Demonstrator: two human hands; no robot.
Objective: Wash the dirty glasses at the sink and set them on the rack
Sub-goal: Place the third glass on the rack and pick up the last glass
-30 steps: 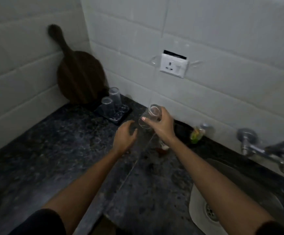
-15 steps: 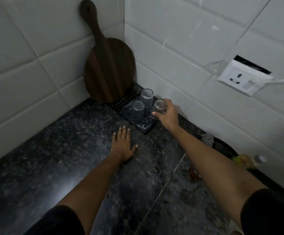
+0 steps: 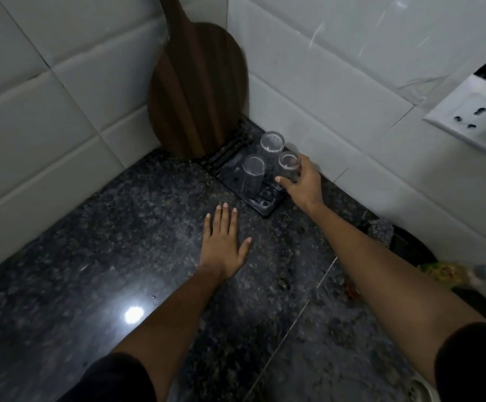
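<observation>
Counter (image 3: pixel 96 256) carries my weight: left hand (image 3: pixel 222 245) flat on it, fingers spread, holding nothing, I'd say bracing for the reach; cutting board (image 3: pixel 198 91) leans in the corner, clear of the rack (image 3: pixel 265 206); two glasses (image 3: pixel 254 169) stand on it already; right hand (image 3: pixel 301 184) curled round the third glass (image 3: pixel 288 166) at the rack's wall side, seating it beside them, I judge; contact with the rack unclear.

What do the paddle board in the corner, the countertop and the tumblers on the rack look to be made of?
Paddle board: dark wood, matte, with visible grain stripes. Countertop: speckled dark stone, likely granite, polished, since it mirrors a light. Tumblers: clear, see-through, glass or possibly plastic; the right hand holds one on the rack.
</observation>
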